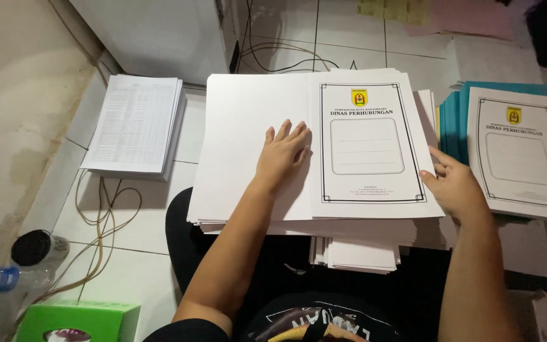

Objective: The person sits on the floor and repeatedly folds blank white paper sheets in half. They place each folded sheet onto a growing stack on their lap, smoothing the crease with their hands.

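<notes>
Left hand (281, 152) flat on cover sheet (324, 152), right hand (454, 187) gripping its edge.

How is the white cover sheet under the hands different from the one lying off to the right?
The cover sheet under the hands tops a thick white stack and lies nearly straight; the right cover sheet lies tilted on teal covers. The left hand presses flat beside the first and the right hand grips its edge; nobody touches the other. Both are white with a black frame, yellow emblem and rounded box.
</notes>
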